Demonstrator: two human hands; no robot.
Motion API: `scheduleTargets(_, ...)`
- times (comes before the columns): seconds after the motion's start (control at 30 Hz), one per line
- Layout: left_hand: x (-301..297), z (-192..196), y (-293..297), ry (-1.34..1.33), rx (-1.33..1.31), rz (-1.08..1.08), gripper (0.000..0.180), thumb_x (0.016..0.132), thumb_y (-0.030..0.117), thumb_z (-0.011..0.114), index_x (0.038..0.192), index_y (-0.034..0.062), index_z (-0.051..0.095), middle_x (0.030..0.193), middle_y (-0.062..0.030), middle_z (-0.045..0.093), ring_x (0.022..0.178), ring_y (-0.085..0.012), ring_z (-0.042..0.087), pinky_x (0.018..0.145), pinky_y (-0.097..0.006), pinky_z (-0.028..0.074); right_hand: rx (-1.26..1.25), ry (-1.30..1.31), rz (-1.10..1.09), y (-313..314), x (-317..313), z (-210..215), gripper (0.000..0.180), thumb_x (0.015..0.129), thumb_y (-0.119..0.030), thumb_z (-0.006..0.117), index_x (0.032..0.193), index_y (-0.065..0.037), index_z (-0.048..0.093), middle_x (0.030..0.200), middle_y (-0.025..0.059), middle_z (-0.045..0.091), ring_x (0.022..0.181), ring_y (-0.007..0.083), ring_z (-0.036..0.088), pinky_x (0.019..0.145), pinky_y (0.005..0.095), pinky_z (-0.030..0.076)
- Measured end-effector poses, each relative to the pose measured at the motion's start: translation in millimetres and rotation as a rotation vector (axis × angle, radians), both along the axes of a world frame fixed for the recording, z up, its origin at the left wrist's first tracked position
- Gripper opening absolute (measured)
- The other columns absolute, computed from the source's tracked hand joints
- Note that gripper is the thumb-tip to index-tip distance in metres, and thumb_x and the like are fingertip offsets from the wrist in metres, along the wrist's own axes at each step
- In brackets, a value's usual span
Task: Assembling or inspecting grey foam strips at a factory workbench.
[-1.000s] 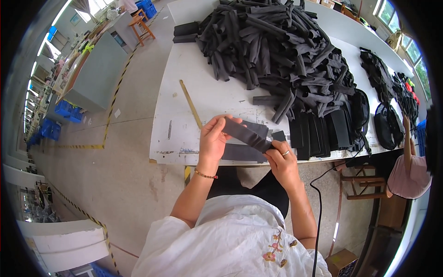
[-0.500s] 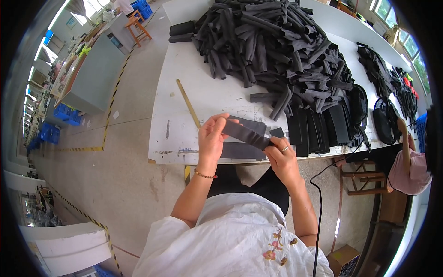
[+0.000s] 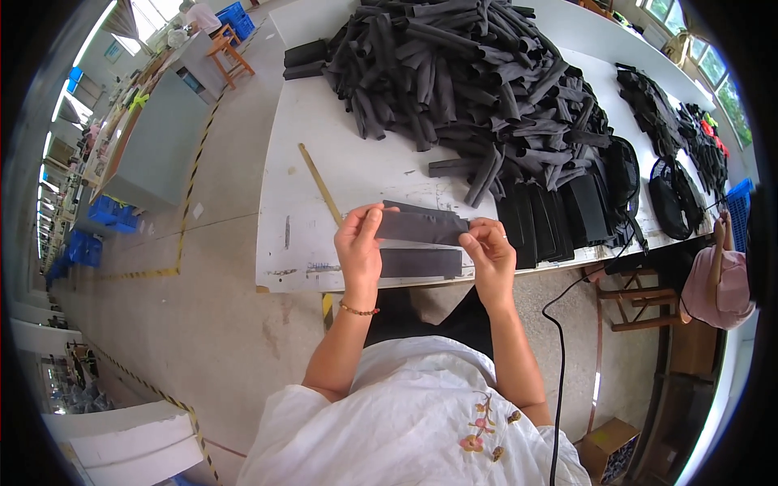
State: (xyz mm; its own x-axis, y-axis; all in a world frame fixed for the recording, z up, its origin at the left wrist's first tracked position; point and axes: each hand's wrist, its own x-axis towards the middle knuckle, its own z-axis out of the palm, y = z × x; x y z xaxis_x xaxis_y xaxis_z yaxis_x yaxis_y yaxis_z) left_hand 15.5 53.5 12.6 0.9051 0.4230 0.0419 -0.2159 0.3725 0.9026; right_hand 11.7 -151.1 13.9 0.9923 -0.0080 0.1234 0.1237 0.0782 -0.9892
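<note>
Whereas a second ago the flat dark grey rectangular fabric strip (image 3: pixel 421 228) sat tilted between the hands, in the head view it now lies nearly level above the white surface (image 3: pixel 324 121), which suggests it has been straightened for handling. Left hand (image 3: pixel 359 245) pinches its left end, right hand (image 3: pixel 489 253) its right end (each grip pressed onto the strip). A second matching strip (image 3: pixel 421 262) lies just beneath, before the heap of black rolled pieces (image 3: pixel 470 73).

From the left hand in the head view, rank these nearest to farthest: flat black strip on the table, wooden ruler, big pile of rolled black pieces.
1. Flat black strip, just right of the left hand.
2. Wooden ruler, above it.
3. Pile of rolled black pieces, far up-right.
</note>
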Motion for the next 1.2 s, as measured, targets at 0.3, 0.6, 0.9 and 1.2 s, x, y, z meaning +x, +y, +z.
scheduleTargets(0.3, 1.4, -3.6, -10.4, 0.01, -0.049, -0.005, 0.016, 0.092, 0.016, 0.067, 0.098, 0.001, 0.066, 0.091, -0.0056, 0.069, 0.086, -0.0129, 0.068, 0.055, -0.018, 0.04, -0.11, 0.051, -0.098, 5.5, 18.3, 2.4, 0.022, 0.093, -0.018, 0.067, 0.088, 0.003, 0.068, 0.067, -0.0046, 0.057, 0.064, 0.0049, 0.047, 0.06, 0.0213, 0.039)
scheduleTargets(0.6, 6.6, 5.4, -5.4, 0.151, 0.121, 0.067, 0.02, 0.09, 0.025, 0.069, 0.096, 0.0058, 0.069, 0.088, -0.0014, 0.071, 0.074, -0.0023, 0.058, 0.055, -0.019, 0.036, 0.022, 0.209, 0.258, 3.6, 12.3, 11.3, 0.038, 0.093, -0.006, 0.061, 0.125, 0.01, 0.046, 0.084, 0.0157, 0.067, 0.076, 0.0212, 0.07, 0.067, 0.0303, 0.057)
scheduleTargets(0.9, 3.2, 5.6, -9.4, 0.164, 0.028, 0.03, 0.018, 0.09, 0.02, 0.069, 0.097, 0.0038, 0.068, 0.09, -0.0046, 0.072, 0.077, -0.0059, 0.064, 0.054, -0.017, 0.038, 0.122, 0.325, 0.29, -14.9, 14.5, 6.8, 0.037, 0.095, -0.017, 0.061, 0.12, 0.009, 0.051, 0.084, 0.0131, 0.068, 0.075, 0.0192, 0.069, 0.068, 0.0305, 0.057)
scheduleTargets(1.2, 5.8, -1.9, -7.8, 0.178, -0.145, -0.085, 0.019, 0.091, 0.019, 0.068, 0.095, 0.0004, 0.066, 0.09, -0.0074, 0.07, 0.082, -0.0138, 0.067, 0.062, -0.02, 0.046, -0.013, 0.093, -0.067, -5.4, 13.9, -2.1, 0.014, 0.091, -0.013, 0.067, 0.09, 0.001, 0.066, 0.073, 0.0008, 0.061, 0.067, 0.0078, 0.052, 0.062, 0.0235, 0.043)
